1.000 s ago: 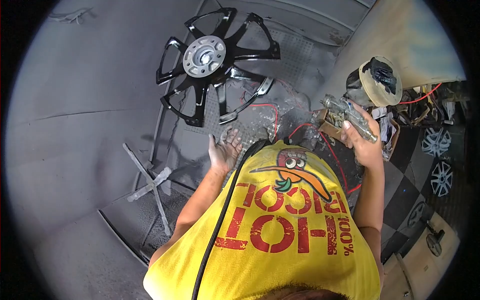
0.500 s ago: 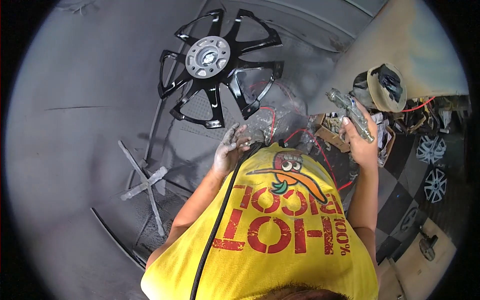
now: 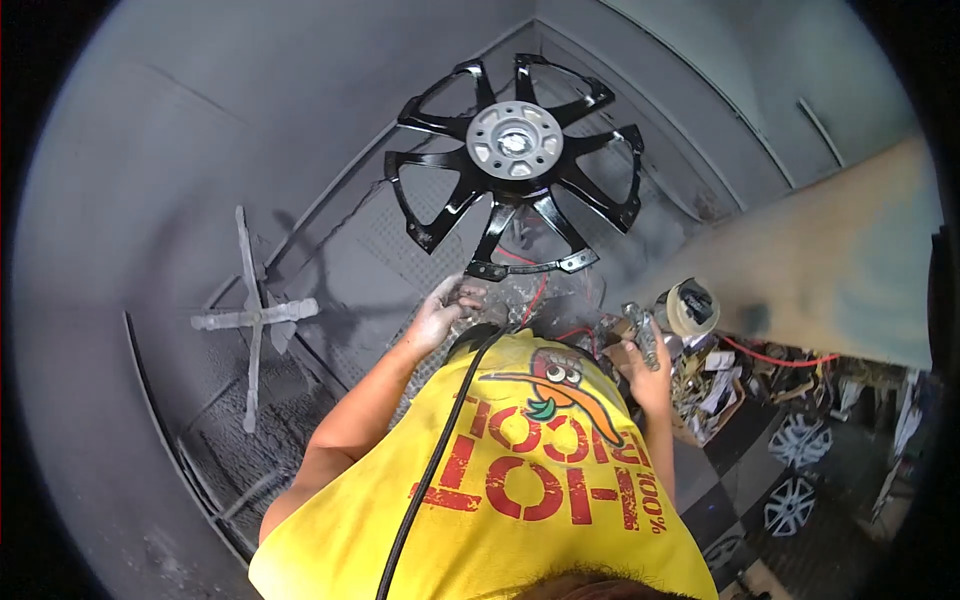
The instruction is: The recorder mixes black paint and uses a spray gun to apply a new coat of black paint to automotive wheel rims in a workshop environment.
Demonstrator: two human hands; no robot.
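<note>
A glossy black wheel face (image 3: 478, 197) with a silver centre hub (image 3: 490, 147) stands raised at the upper middle. My left hand (image 3: 440, 318), dusted pale grey, is just below its nearest edge with fingers loosely apart and empty; whether they touch the rim I cannot tell. My right hand (image 3: 650, 375) is closed on a metal spray gun (image 3: 640, 330). Beside the gun is a round translucent cup (image 3: 690, 308) with a dark inside, seemingly joined to it. A black hose (image 3: 440, 450) runs down over my yellow shirt.
Grey booth walls (image 3: 140, 170) surround the wheel. A grey-coated cross stand (image 3: 255, 318) is at left. A beige panel (image 3: 820, 240) is at right, above red hoses (image 3: 780, 360), boxes of clutter (image 3: 705, 400) and silver wheels (image 3: 790, 505) on a checkered floor.
The view has shifted, and the black wheel sits further right and looks turned. My right hand with the gun has moved lower and inward. My left hand stays by the rim, fingers more curled.
</note>
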